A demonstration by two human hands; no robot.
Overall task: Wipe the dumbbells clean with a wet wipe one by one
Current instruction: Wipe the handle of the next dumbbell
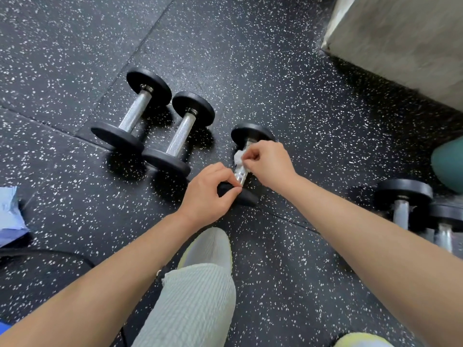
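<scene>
Dumbbell (240, 174) being wiped lies on the rubber floor (300, 96) just beyond the grey shoe (208, 246); it looks heavy, rigid and apt to roll, so steadying it by a plate seems wise. Left hand (209, 194), nearer the shoe, curls round its near plate, while right hand (269, 162), farther from it, pinches the small wet wipe (239, 156) against the knurled handle.

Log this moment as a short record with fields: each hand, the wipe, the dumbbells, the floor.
left hand: grips the near plate of the middle dumbbell
right hand: pinches the wet wipe against that dumbbell's metal handle
left dumbbells: two, side by side on the floor, untouched
right dumbbells: at the picture's edge, blurred
floor: black speckled rubber mat
</scene>
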